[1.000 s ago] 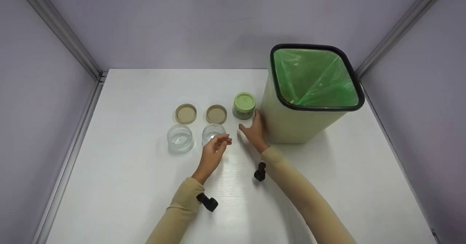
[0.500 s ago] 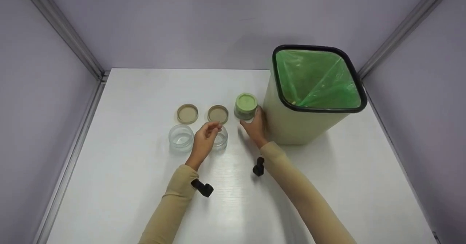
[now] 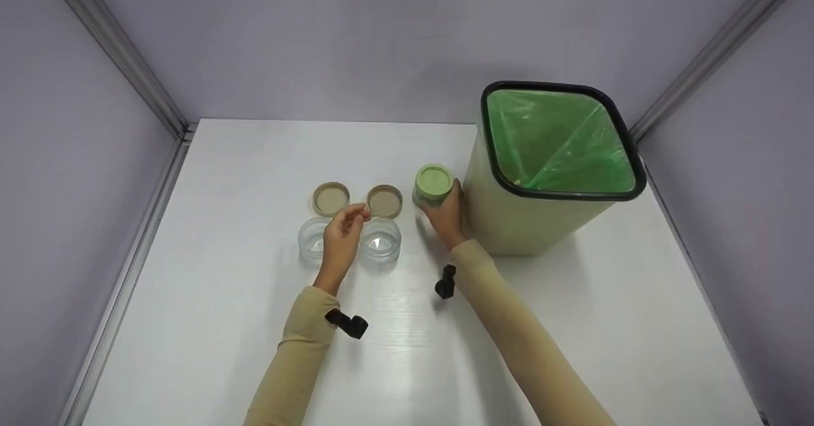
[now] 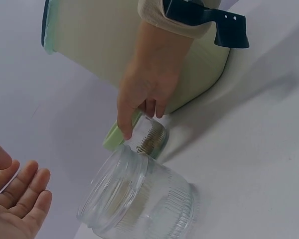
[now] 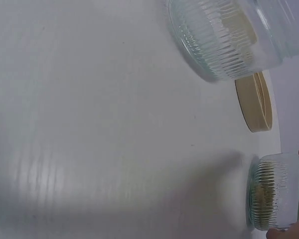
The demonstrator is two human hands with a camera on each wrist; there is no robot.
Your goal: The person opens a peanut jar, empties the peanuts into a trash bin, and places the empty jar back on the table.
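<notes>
The right hand [image 3: 447, 213] grips the green-lidded jar [image 3: 432, 185], its fingers [image 4: 125, 124] curled round the lid and the ribbed glass below it; the jar stands on the white tabletop [image 3: 254, 350], just beside the bin [image 3: 509, 216] that rises on the far side of those fingers. The bin is pale green with a black rim and a green bag inside. The left hand [image 3: 341, 235] hovers with its fingers [image 3: 356, 213] released and lightly bent, holding nothing, palm turned up in the left wrist view. Right under those fingers, to either side, stand two open glass jars: the left open jar [image 3: 311, 238] partly hidden by the hand, the right open jar [image 3: 381, 240] between the two hands. Just beyond the left fingertips lie two tan lids, the left tan lid [image 3: 331, 198] and the right tan lid [image 3: 385, 201], flat on the tabletop, near the jars but apart from them. Both arms wear beige sleeves with black straps at the wrists
</notes>
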